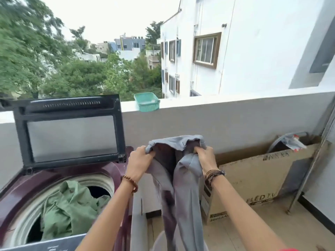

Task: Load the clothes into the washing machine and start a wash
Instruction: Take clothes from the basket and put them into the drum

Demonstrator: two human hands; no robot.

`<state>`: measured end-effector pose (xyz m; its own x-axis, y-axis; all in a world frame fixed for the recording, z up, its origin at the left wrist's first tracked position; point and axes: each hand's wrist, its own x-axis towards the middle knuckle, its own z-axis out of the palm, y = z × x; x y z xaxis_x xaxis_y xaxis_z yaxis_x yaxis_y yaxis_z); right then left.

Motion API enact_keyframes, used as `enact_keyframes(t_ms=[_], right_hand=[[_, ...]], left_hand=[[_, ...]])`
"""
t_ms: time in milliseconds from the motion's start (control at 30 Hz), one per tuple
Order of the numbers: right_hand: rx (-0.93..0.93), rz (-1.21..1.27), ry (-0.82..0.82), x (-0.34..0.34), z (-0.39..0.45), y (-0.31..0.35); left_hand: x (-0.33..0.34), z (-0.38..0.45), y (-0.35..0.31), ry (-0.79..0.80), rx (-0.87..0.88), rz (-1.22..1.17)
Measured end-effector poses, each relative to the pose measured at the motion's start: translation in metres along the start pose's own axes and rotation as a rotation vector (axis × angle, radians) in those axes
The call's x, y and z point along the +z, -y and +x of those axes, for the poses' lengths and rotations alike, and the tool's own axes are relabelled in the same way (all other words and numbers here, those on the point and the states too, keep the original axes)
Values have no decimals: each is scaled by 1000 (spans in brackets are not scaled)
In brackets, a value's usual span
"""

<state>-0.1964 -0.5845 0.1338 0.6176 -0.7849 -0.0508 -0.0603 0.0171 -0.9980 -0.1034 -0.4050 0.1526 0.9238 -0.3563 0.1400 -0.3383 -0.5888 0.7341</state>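
Left hand (pixel 138 161) and right hand (pixel 205 158) each grip the waistband of grey trousers (pixel 183 187), legs hanging straight down.

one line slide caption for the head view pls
Both hands grip grey trousers beside the open maroon top-loading washer, green garment inside.

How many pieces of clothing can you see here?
2: a green garment draped in the washing machine drum, and grey trousers held up by both hands. More may lie hidden deeper.
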Motion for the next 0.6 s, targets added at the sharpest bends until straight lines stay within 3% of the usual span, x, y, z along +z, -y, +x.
enact_keyframes(t_ms=[167,233,400,600], right_hand=[[-163,211,144,44,-20,90],[-220,326,236,64,-28,123],[-342,461,370,126,-49,195],[-478,485,412,213,-87,277]], left_hand=[[-84,21,-31,-124,-30,-605],[-122,32,-41,-156,-13,-728],[-212,44,-47,-148,94,-756],[-322,47,-44,-230,339,-775]])
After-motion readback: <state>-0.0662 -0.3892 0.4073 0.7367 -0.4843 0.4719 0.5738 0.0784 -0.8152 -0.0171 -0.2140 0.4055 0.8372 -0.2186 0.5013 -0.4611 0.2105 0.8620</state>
